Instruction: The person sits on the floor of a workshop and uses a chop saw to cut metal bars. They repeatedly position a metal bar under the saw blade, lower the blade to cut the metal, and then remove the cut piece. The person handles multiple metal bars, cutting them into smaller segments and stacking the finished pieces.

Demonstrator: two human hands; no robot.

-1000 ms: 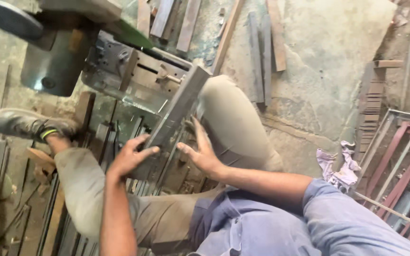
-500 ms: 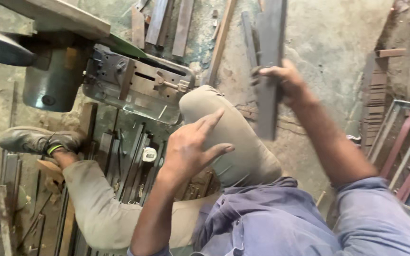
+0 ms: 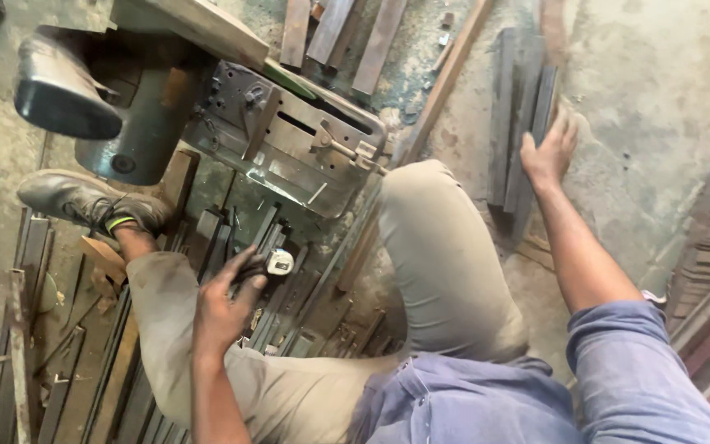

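Two hands, two separate jobs right now, so split attention is your main risk. Your left hand (image 3: 225,306) is curled around the small tape measure (image 3: 278,262), fingers closed on its dark body with the pale round face poking out past the fingertips; it sits low between your knees, right over the loose metal strips (image 3: 285,308) on the floor. Your right hand (image 3: 549,152) is stretched out to the side, palm flat and fingers spread on the stack of dark flat bars (image 3: 521,123) lying on the concrete (image 3: 659,90); it presses on them rather than gripping, as far as I can tell. Risks, my judgement: bar ends look raw-cut, so sliding a bare palm along them could slice skin. You're reaching far while seated, so leaning weight onto that stack could shift it and tip you toward the cutting machine (image 3: 289,144), which sits just past your right knee (image 3: 421,197). The tape is held by fingertips only; drop it and it goes down among the strips, where you'd be fishing between sharp edges. Your left shoe (image 3: 84,197) rests among scrap by the machine's round base (image 3: 137,123), so a rolling strip underfoot could cost you footing when you get up. Markings: no packages, signs or readable labels visible. Only colour cues are the pale round face on the tape measure, a bright yellow-green band at your ankle, and a green strip along the machine's top edge.
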